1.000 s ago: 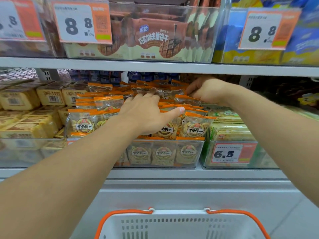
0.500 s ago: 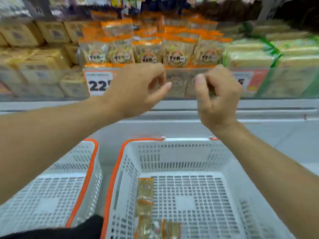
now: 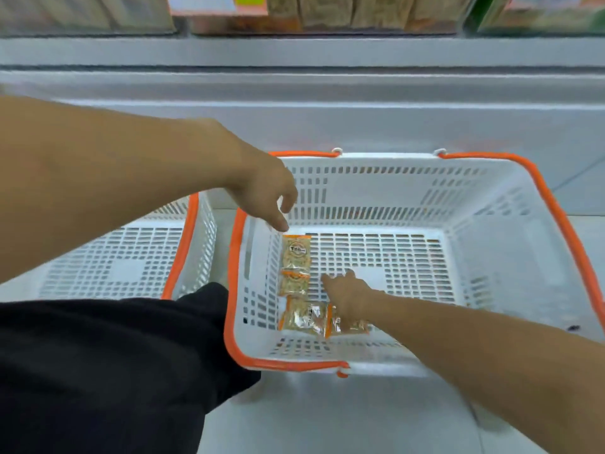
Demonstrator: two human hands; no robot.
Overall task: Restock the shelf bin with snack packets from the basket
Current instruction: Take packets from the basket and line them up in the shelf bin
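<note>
Bright, even overhead light — soft shadows only; shelf (image 3: 294,54) at top blurred, edges bowed by the wide lens, slight motion smear throughout.

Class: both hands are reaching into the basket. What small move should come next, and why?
Probably close each hand on a packet. The left hand hovers open just above the far packet, and the right hand is down among the near packets, neither gripping yet. Four packets seem left in the basket.
</note>
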